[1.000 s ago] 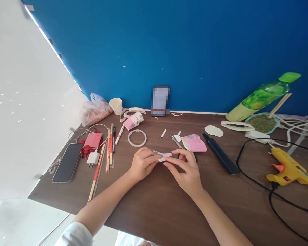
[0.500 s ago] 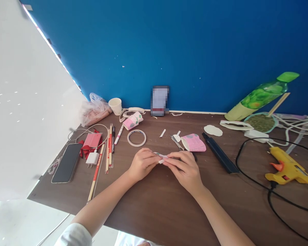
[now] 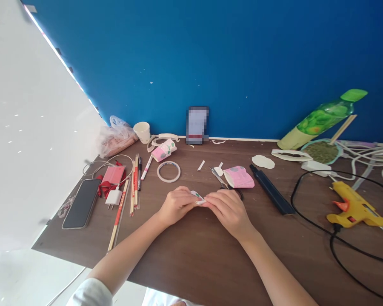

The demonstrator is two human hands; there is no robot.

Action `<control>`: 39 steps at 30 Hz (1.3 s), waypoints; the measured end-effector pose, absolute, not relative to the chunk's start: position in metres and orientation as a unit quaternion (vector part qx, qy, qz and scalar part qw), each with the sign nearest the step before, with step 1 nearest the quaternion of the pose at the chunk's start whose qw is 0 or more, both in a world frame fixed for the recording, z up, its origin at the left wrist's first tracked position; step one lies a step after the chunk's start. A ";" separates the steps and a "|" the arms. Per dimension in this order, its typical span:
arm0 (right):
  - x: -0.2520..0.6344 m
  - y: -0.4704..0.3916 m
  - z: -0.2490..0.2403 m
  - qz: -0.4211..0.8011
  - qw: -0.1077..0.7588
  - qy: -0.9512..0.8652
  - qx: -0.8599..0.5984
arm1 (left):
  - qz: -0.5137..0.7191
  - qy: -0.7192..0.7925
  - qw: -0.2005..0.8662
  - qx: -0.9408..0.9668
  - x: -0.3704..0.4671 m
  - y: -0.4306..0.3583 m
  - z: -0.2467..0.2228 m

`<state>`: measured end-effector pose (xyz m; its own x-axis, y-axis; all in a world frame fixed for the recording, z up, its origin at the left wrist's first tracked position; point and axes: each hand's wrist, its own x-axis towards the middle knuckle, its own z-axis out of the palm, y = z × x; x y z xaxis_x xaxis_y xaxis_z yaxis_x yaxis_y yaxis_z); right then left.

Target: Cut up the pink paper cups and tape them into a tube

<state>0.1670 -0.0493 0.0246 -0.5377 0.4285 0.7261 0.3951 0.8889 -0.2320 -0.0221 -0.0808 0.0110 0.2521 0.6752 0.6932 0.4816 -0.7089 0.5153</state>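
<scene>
The left hand pinches one end of a small paper, which sits squarely between the hands, touching both, neither nearer. As far as I can make out from here, its long axis runs crosswise, an end pointing into each hand; the right hand pinches the other, near the scissors.

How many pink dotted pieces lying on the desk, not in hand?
2: left pink piece, near the white cup; right pink piece, beside the scissors. The left hand and right hand hold another printed piece, mostly covered. More could hide in the plastic bag.
</scene>
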 end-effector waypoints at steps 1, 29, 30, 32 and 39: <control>0.167 -0.050 0.024 0.019 0.420 -0.877 -0.233 | 0.493 0.369 0.108 0.780 -0.021 -0.081 0.011; 0.159 -0.061 0.026 0.057 0.464 -0.860 -0.203 | 0.494 0.357 0.080 0.788 -0.017 -0.083 0.014; 0.158 -0.062 0.026 0.059 0.467 -0.858 -0.205 | 0.490 0.358 0.081 0.790 -0.017 -0.083 0.013; 0.157 -0.063 0.026 0.048 0.473 -0.853 -0.217 | 0.484 0.357 0.084 0.795 -0.016 -0.084 0.012; 0.162 -0.058 0.031 0.024 0.479 -0.850 -0.219 | 0.507 0.353 0.094 0.781 -0.015 -0.086 0.016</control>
<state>0.1624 -0.0582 0.0311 -0.4452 0.3954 0.8034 0.3501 0.9027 -0.2503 -0.0146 -0.0862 0.0157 0.2375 0.6460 0.7254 0.4562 -0.7335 0.5038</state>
